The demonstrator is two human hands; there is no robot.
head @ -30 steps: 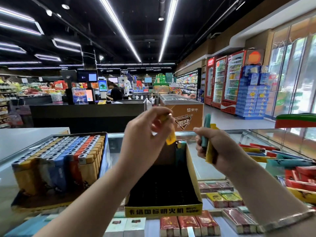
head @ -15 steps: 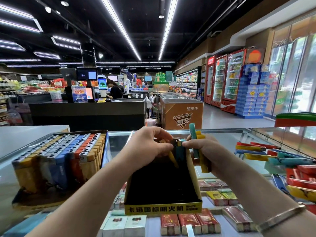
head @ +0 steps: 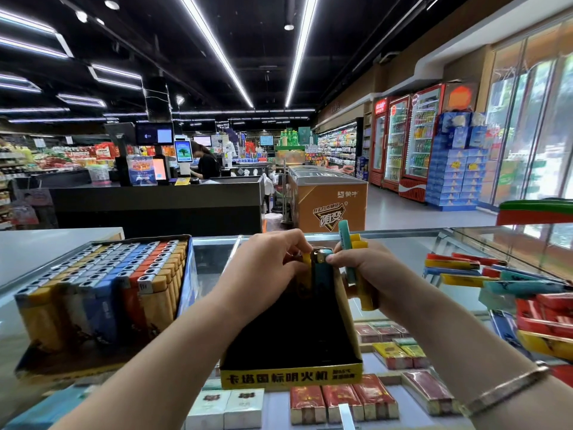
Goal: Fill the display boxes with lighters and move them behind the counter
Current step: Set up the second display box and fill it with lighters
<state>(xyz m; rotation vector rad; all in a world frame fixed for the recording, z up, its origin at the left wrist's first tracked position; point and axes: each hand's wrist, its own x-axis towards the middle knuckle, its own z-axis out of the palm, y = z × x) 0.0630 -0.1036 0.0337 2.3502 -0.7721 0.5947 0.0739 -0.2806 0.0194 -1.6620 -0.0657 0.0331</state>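
Glass counter (head: 403, 243), supermarket aisle beyond

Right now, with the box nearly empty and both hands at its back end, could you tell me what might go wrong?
1. The yellow lighter that the left hand is seating stands beside only a blue lighter in the dark display box; with so few neighbours, both may tip over.
2. The right hand grips several spare lighters while a fingertip steadies the blue one, so a spare could slip.
3. The loose lighters heaped on the glass counter could slide.
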